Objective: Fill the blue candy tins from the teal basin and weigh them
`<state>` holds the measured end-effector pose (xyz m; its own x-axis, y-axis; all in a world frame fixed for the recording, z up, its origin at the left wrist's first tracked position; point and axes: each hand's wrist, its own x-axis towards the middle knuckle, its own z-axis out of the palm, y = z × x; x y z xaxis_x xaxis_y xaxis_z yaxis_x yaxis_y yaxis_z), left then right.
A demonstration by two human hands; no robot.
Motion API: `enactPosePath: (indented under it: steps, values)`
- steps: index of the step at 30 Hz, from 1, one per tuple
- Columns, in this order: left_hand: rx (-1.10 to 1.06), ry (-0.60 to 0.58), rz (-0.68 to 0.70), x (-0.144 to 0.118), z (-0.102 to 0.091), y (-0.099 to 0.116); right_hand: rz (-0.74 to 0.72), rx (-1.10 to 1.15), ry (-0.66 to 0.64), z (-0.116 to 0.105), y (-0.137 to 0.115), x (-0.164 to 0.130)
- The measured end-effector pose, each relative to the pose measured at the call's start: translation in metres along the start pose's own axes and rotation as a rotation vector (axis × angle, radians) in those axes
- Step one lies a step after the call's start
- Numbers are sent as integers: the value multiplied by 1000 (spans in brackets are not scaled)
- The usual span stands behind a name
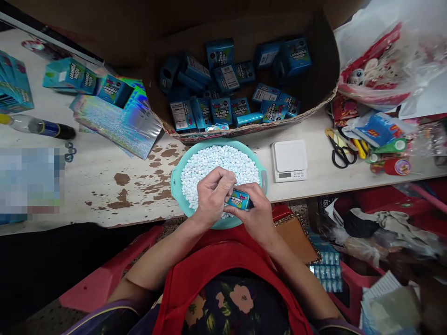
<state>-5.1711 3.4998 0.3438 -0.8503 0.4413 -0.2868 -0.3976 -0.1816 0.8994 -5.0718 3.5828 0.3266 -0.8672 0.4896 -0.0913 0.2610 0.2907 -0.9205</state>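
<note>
Blue printed box held above the near side of the turquoise bowl of pale pieces. Right hand: grip closed around the box's right end. Left hand: grip pinched narrow at or just beside the opposite end; cannot tell whether holding anything. Judged light, stiff and thin-walled, smooth enough to slip, liable to dent; best held by opposite edges, pressing lightly. Beyond bowl: carton of similar boxes. Right of bowl: white scale on bench.

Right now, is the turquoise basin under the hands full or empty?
Not empty: small white candies spread across the turquoise basin; how deep, I cannot tell.
</note>
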Motion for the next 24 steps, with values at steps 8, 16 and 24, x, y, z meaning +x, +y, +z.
enactPosePath:
  steps: [8, 16, 24]
  values:
    - [-169, 47, -9, 9, -8, 25, -70, 212, -3, -14, 12, -4]
    - [266, -49, 79, 8, -2, 7, -76, 221, 3, -1, 18, 4]
    - [-98, -73, -41, 6, 1, 28, -23, 323, 3, -11, 20, 2]
